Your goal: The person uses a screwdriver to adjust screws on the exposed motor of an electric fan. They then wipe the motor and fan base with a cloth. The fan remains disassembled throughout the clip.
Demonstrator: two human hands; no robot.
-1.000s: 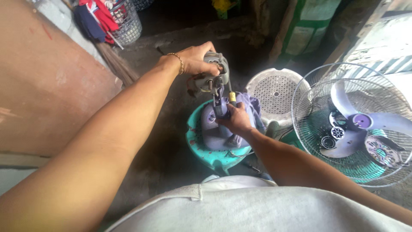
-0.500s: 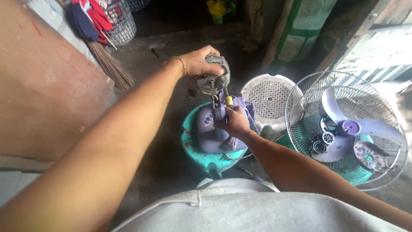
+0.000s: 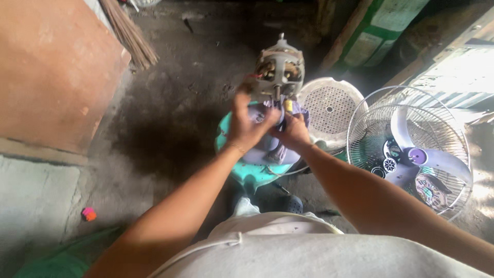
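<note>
Left hand (image 3: 248, 122) spread loosely, fingers part open, palm against the lavender fan housing (image 3: 267, 149) just under the grey fan motor (image 3: 279, 69), touching rather than clenching. Right hand (image 3: 293, 128) closed down on a small yellow part (image 3: 288, 106) at the foot of the motor shaft, fingers pinched around it. Motor standing upright above the housing, over the teal stool (image 3: 247, 172), with the white round grille (image 3: 329, 105) and wire fan guard (image 3: 406, 149) off to the right on the floor.

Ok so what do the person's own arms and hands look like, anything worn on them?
Both forearms are bare, no sleeves or gloves in view. The left hand has a thin gold-coloured bracelet at the wrist. The right hand shows no ring, watch or band that I can make out.
</note>
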